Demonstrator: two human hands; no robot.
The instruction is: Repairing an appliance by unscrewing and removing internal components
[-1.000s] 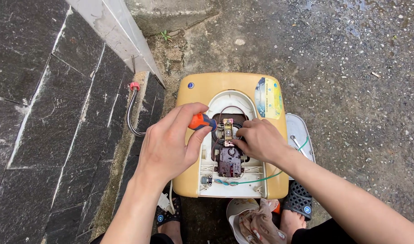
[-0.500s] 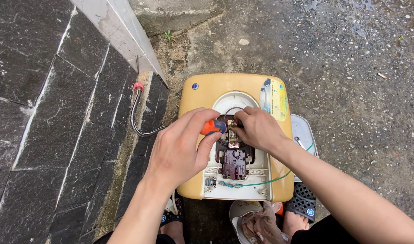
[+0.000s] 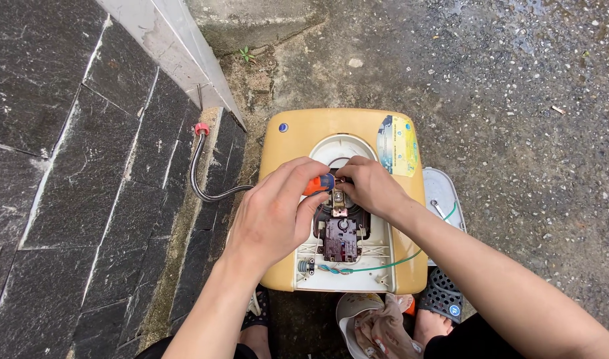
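From the head camera, the left hand [image 3: 272, 216] curls its fingers [image 3: 303, 174] closed around an orange-handled screwdriver [image 3: 317, 184], its tip aimed at the small terminal part [image 3: 338, 201] inside the open yellow water heater [image 3: 298, 143] lying on the concrete ground [image 3: 517, 100]. The right hand [image 3: 371, 188] presses its fingers [image 3: 351, 174] together, pinching that same part just above the dark thermostat block [image 3: 341, 238]. A green wire [image 3: 391, 264] trails across the lower tray. A grey hose [image 3: 201, 179] bends toward the heater's left side.
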